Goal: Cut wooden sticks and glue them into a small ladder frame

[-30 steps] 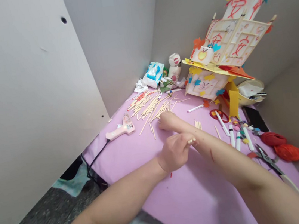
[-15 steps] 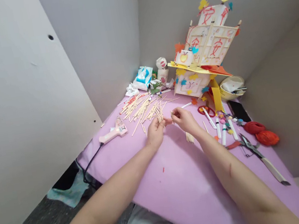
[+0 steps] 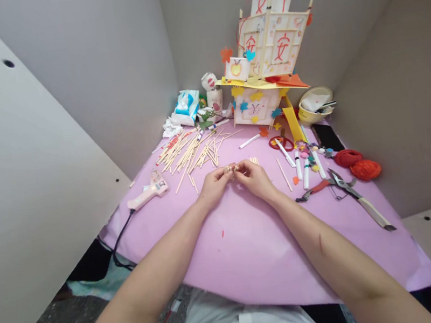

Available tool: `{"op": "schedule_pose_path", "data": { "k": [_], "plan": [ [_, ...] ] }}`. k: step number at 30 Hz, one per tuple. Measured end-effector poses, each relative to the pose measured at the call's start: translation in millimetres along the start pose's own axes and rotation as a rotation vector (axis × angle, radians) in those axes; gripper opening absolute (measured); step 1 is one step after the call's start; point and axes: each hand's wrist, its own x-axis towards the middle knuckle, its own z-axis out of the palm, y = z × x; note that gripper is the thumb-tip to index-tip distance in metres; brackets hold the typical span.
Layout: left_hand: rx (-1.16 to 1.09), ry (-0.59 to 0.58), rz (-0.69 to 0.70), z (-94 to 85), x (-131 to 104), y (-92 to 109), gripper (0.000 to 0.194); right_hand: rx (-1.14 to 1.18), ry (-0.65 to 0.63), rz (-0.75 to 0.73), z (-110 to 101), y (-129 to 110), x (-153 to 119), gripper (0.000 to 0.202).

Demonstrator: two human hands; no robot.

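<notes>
My left hand (image 3: 216, 184) and my right hand (image 3: 254, 178) meet over the middle of the pink-covered table (image 3: 250, 254). Closed fingers of the left hand grip a small bunch of wooden sticks (image 3: 228, 170), whose pale ends show at the fingertips. Pressed against the same bunch, the right thumb and fingers are pinched together; how many sticks each hand has is hidden. Just behind the right hand lies a short row of cut sticks (image 3: 254, 161). Beyond the left hand, many loose wooden sticks (image 3: 187, 152) are spread on the cloth.
A pink glue gun (image 3: 148, 190) with a black cord lies at left. A decorated paper-and-stick tower (image 3: 261, 67) stands at the back. On the right are markers (image 3: 306, 174), pruning shears (image 3: 355, 194), red yarn (image 3: 365, 170), a phone (image 3: 327, 137) and a yellow bowl (image 3: 310, 116).
My right hand has come left and down to meet the left hand at the sticks. The bunch has tipped from upright to lower between the fingers. The camera view has shifted.
</notes>
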Motion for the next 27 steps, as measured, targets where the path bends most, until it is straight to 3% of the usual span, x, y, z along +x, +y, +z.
{"op": "schedule_pose_path", "data": {
  "k": [4, 10, 14, 20, 27],
  "plan": [
    [0.07, 0.004, 0.01, 2.3, 2, -3, 0.028, 0.001, -0.019, 0.01, -1, 5, 1, 0.016],
    [0.361, 0.042, 0.06, -1.4, 2, -5, 0.034, 0.041, -0.078, -0.007, 2, 11, 2, 0.015],
    [0.329, 0.088, 0.028, -6.2, 2, -9, 0.039, 0.046, -0.096, -0.013, 3, 11, 0, 0.014],
    [0.239, 0.107, 0.025, -5.1, 1, -8, 0.018, 0.008, -0.083, -0.032, 1, 7, -2, 0.012],
    [0.191, 0.12, 0.003, -6.7, 0, -7, 0.022, -0.072, -0.102, -0.065, 5, 9, -1, 0.013]
  ]
}}
